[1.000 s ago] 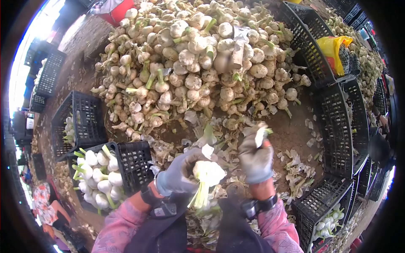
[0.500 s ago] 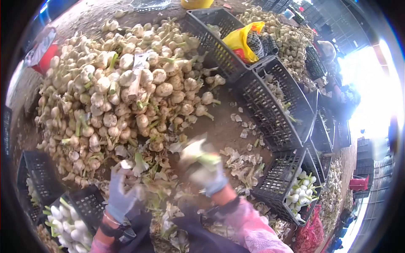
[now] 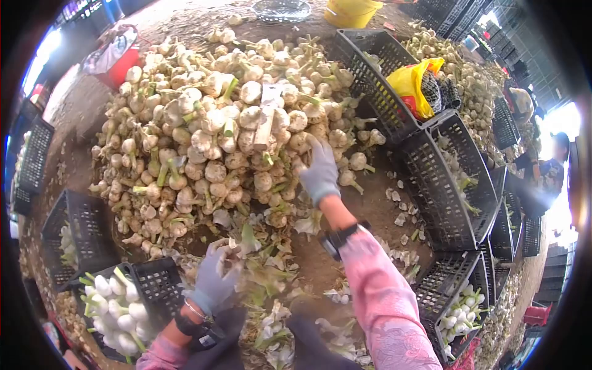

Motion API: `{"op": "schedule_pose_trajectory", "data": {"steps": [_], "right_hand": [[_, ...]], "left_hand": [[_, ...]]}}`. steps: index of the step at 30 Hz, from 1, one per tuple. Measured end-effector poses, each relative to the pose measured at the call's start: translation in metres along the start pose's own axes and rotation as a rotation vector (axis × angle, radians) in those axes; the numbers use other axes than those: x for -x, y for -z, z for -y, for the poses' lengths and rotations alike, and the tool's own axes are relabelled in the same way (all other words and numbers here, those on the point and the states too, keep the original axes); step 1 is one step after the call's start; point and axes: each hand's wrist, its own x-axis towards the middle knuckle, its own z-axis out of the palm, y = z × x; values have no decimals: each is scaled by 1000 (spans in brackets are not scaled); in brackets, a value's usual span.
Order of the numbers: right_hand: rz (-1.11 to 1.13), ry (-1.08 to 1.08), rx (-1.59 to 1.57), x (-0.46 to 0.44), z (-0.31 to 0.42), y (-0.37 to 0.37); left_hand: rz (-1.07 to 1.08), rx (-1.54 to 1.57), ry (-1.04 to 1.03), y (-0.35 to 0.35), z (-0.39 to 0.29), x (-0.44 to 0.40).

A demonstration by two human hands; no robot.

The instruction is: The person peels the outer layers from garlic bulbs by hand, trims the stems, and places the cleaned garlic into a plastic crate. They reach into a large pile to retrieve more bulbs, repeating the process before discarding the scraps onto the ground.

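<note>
A large heap of unpeeled garlic bulbs (image 3: 203, 142) covers the ground ahead. My right hand (image 3: 319, 169), in a grey glove, reaches to the heap's right side, its fingertips touching bulbs; whether it grips one is hidden. Low in front of the heap, my left hand (image 3: 216, 274) is gloved too, with fingers curved and apart and nothing clearly held. A wooden-handled tool (image 3: 264, 126) with a metal blade lies on top of the heap. Peeled white garlic (image 3: 117, 314) with green stems fills a black crate at the lower left.
Black crates (image 3: 438, 185) line the right side, one holding a yellow bag (image 3: 414, 89). Loose skins (image 3: 271, 320) lie near my legs. A red bucket (image 3: 120, 68) stands at the back left, a yellow bucket (image 3: 351, 12) at the back. A person (image 3: 550, 176) is at the far right.
My right hand has gone from the lower middle, where it carried a peeled bulb a half second ago, up to the heap, and no peeled bulb shows in it. The view has also turned.
</note>
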Motion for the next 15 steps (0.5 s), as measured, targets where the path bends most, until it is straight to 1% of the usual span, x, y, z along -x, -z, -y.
{"op": "schedule_pose_trajectory", "data": {"steps": [1, 2, 4, 5, 6, 7, 9, 10, 11, 12, 13, 14, 15], "right_hand": [[-54, -11, 235, -17, -2, -20], [-24, 9, 267, -32, -5, -30], [36, 47, 340, -49, -8, -32], [110, 62, 361, -50, -12, -29], [185, 77, 383, -49, -5, -16], [261, 93, 404, -46, -3, -8], [115, 206, 204, -17, -27, -12], [64, 248, 126, 7, -32, -11], [-17, 203, -60, 36, -31, -12], [-92, 154, -248, 65, -18, -5], [-115, 181, -297, 98, 1, 5], [-56, 179, -428, 131, 14, 8], [111, 127, -527, 162, 22, 5]], "left_hand": [[20, 12, 41, 1, 3, 0], [22, -79, -116, 1, 9, -2], [90, -42, -58, -1, 10, -1], [122, -20, -31, -4, 13, -1], [180, 99, 29, -10, 31, 2], [200, 102, 33, -9, 31, 2], [232, 109, 46, -9, 32, -1], [266, 273, 128, -10, 33, -1], [294, 435, 212, -12, 33, 0], [315, 600, 296, -15, 32, 0], [293, 723, 333, -18, 25, 1], [272, 842, 364, -21, 14, -1], [253, 959, 392, -25, 6, -3]]}}
